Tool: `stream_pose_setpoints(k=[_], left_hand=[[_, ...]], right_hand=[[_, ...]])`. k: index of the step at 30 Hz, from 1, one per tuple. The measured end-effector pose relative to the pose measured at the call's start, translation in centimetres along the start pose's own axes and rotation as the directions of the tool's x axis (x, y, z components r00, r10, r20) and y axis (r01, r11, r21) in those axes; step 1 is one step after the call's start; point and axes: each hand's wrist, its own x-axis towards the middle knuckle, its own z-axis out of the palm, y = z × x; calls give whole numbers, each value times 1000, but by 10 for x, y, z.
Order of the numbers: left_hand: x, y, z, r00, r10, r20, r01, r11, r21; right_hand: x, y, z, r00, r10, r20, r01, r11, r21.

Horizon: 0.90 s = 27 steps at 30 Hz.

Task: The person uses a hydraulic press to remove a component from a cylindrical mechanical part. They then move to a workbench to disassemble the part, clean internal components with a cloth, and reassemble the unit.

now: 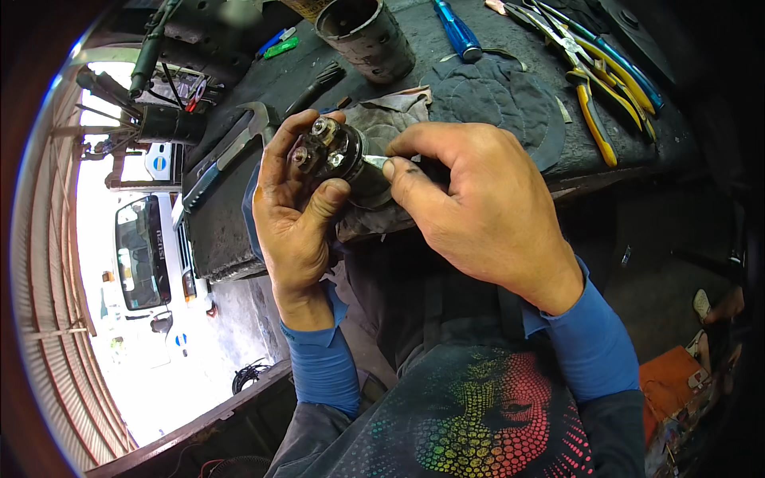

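My left hand [291, 227] is wrapped round a starter solenoid [341, 151], a short dark cylinder with nutted metal terminals on its end. The terminal end is tilted up toward me, and the thumb rests near its rim. Beside it, my right hand [490, 199] pinches a thin pale strip [374, 161] between thumb and forefinger, against the side of the solenoid. What kind of strip it is cannot be made out. Below them, a grimy cloth [398, 111] lies on the dark workbench [231, 239].
A hammer [231, 155] lies on the left and a dirty metal can [370, 48] stands behind the hands. A blue-handled screwdriver [458, 32] and yellow-handled pliers [594, 119] lie farther right. Beyond the bench on the left stands a white truck [143, 255].
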Motion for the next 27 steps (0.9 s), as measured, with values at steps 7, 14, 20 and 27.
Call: stream_pose_setpoints(k=[7,14,20,27], left_hand=[[1,1,0,1000,0,27,0,1000,-14],[-1,0,-3,1000,6,25,-6,1000,-23],[2,1,-4,999,7,43,-7,1000,-10],[1,-1,-7,999,21,27,-20,1000,-22]], right_hand=[[-2,-3,2,994,-102,-46,93,981,-168],[23,2,-16,871,270,411,-417,847,328],[6,1,-2,998,-59,26,60,995,-74],[24,4,-16,812,294,505,-525,746,410]])
